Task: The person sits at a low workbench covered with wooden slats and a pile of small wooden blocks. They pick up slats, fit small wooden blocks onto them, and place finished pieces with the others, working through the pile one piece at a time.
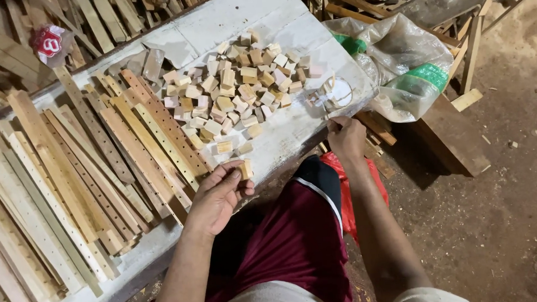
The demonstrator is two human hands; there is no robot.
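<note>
White worktable point(287, 23) carries dozens of small wooden blocks point(235, 86) and many drilled slats point(100, 170). Left hand point(213, 199) pinches one block point(246, 169); right hand point(346, 138) curls at the edge. One plastic bag point(415, 60) holds green packets.

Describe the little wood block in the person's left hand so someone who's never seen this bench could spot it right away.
Start at the white-painted bench with its heap of small wooden blocks. Come down to the near edge, where the left hand is raised beside the drilled slats. The block is the pale one pinched upright in its fingertips, lifted off the bench, apart from the heap.
</note>
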